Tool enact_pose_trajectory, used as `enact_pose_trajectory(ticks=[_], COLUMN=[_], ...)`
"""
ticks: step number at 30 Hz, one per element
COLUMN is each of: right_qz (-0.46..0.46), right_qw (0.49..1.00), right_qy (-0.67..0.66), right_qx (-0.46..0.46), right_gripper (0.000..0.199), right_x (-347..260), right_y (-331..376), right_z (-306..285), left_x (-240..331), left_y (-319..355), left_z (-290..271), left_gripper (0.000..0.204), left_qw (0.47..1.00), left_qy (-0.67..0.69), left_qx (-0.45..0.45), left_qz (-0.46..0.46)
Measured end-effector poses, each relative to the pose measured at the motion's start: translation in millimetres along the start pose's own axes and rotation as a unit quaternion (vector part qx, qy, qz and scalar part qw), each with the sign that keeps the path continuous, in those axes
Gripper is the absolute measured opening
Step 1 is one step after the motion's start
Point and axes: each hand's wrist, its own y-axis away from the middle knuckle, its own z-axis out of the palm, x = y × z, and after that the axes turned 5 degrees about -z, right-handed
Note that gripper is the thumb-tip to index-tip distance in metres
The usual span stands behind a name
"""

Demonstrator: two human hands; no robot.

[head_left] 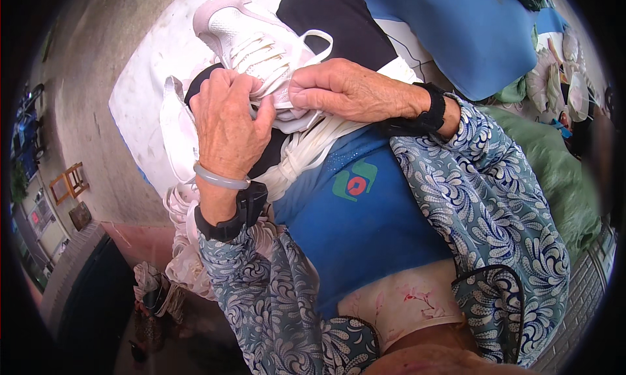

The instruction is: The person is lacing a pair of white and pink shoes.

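A white shoe (225, 26) is held above dark trousers (336, 16), toe pointed away from the body, its edge near the laces (264, 56) clamped by the right hand's (362, 91) fingers, while whether the left hand's (228, 117) bent fingers, set against it, are closed cannot be told.
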Motion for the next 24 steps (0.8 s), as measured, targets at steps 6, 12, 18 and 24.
enact_pose_trajectory(ticks=[6,12,18,24], right_qz=[-0.010,0.006,0.010,0.014], right_qw=[1.000,1.000,0.999,0.986], right_qy=[-0.019,-0.014,-0.037,-0.102], right_qx=[0.005,0.000,0.010,0.130], right_gripper=[0.030,0.031,0.030,0.025], right_x=[2.8,3.6,-4.5,-45.8], right_y=[0.3,1.3,-0.7,-38.5], right_z=[2.7,2.3,-2.8,-27.1], left_x=[-3.6,-10.8,-10.8,-44.3], left_y=[-3.2,-4.7,-9.9,-54.9], left_z=[6.4,8.1,-7.8,-22.0], left_gripper=[0.014,0.015,0.011,0.016], left_qw=[0.999,0.993,0.874,0.849], left_qy=[0.030,0.099,0.459,0.493], left_qx=[0.023,0.032,-0.051,-0.054], left_qz=[0.034,0.047,-0.152,-0.182])
